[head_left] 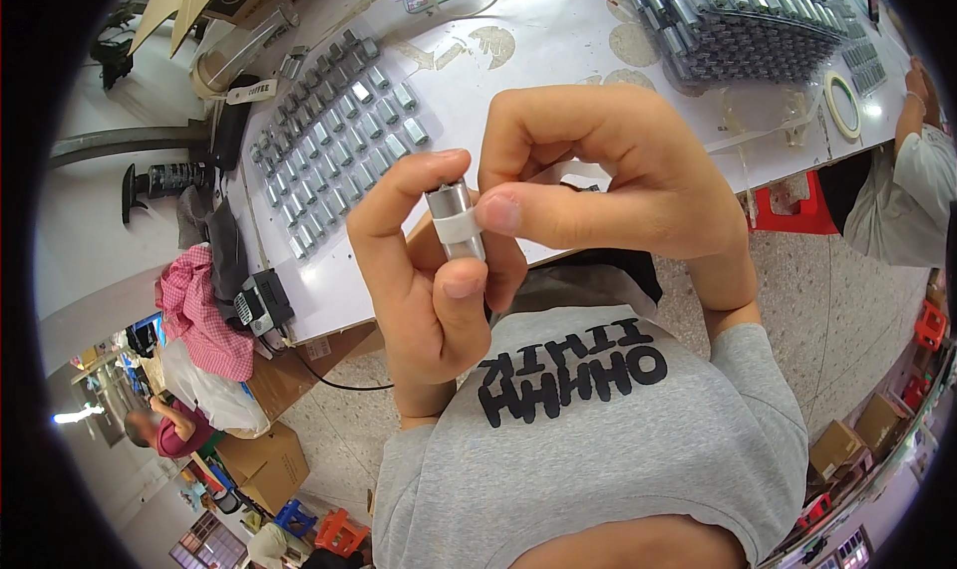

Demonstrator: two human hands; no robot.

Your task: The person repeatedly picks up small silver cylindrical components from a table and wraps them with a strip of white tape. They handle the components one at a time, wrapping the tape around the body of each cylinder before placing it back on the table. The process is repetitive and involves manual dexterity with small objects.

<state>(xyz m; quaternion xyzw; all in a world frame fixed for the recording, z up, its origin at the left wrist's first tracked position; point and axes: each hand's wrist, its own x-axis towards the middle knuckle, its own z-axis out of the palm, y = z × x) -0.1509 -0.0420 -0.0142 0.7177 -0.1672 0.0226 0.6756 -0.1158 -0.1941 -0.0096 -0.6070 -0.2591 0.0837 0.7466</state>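
My left hand (424,270) holds a small silver metal cylinder (446,205) upright, its forefinger at the top end and its thumb at the bottom. A band of white tape (459,227) goes across the middle of the cylinder. From the right, my right hand (608,185) is closed, with its thumb tip at the edge of the tape and its forefinger bent just behind. The far side of the cylinder and the right fingertips are partly hidden.
Rows of similar silver cylinders (334,141) stand on the white table (538,46) at the left. Stacked trays (738,31) of more lie at the far right, near a tape roll (842,104). A black device (262,302) is at the left edge. Another person's arm (915,101) shows at right.
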